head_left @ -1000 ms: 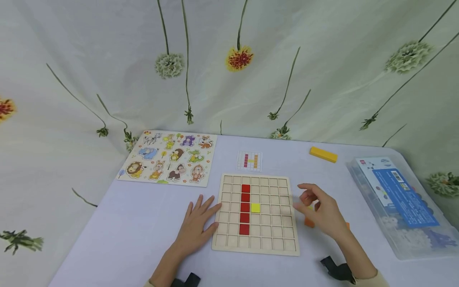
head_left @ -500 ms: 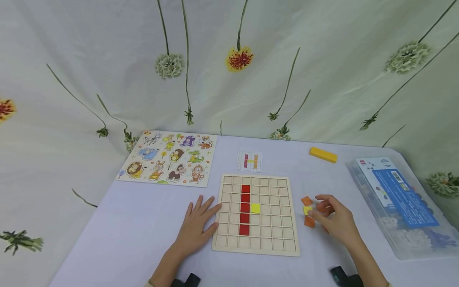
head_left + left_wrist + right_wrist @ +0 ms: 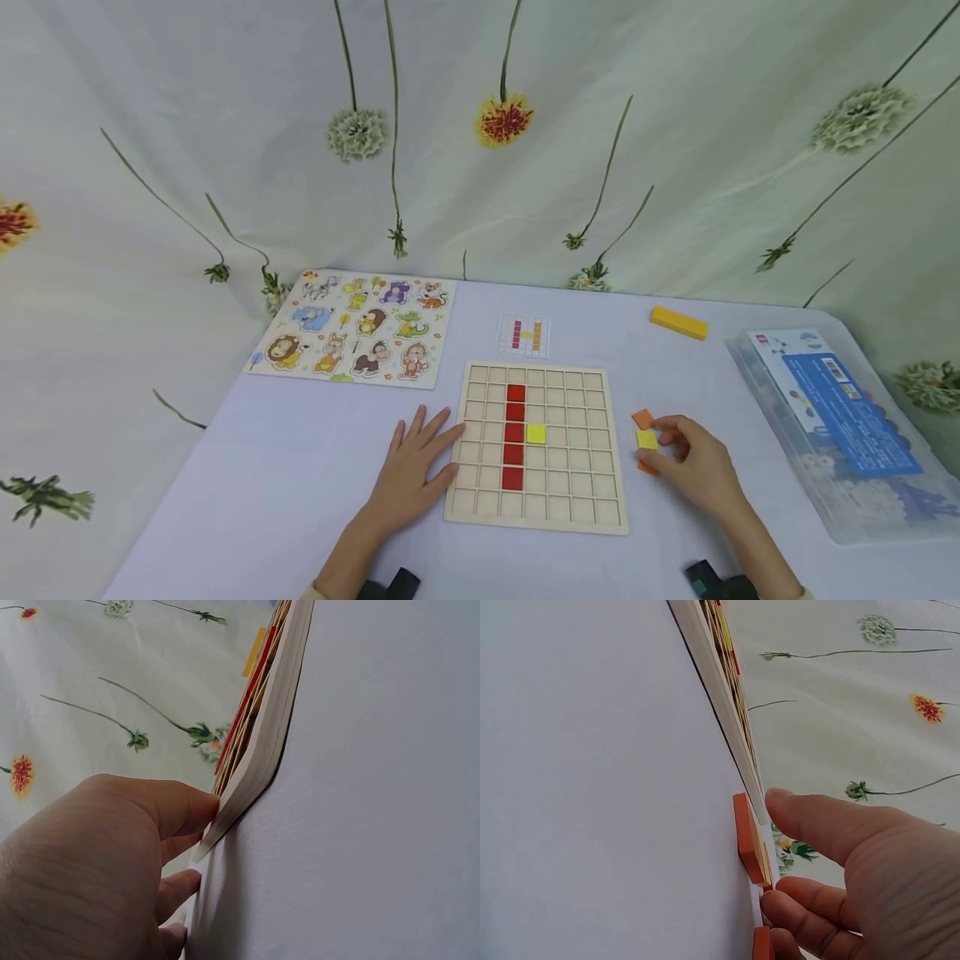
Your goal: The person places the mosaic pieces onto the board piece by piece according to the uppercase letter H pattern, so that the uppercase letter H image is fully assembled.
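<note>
My left hand [image 3: 412, 467] rests with spread fingers at the left edge of the wooden grid board [image 3: 536, 512]; in the left wrist view a finger touches the rim. On the board stand a column of red tiles [image 3: 513, 433] and one yellow square tile [image 3: 536, 434] beside its middle. To the board's right, my right hand [image 3: 697, 462] pinches a loose yellow tile [image 3: 647, 439] between thumb and fingers. Orange tiles [image 3: 642, 418] lie just above and below it, the lower one partly hidden. The right wrist view shows an orange tile [image 3: 745, 836] close to the thumb.
A printed pattern card [image 3: 523, 337] lies behind the board. Farther left is an animal puzzle board [image 3: 442, 333]. A yellow-orange bar [image 3: 678, 323] sits at the back right, and a clear plastic box [image 3: 832, 508] with a blue label stands at the right edge.
My right hand has drawn back rightward from the board's edge to the loose tiles, and its thumb and fingers have closed on the yellow one. The left hand has stayed at the board.
</note>
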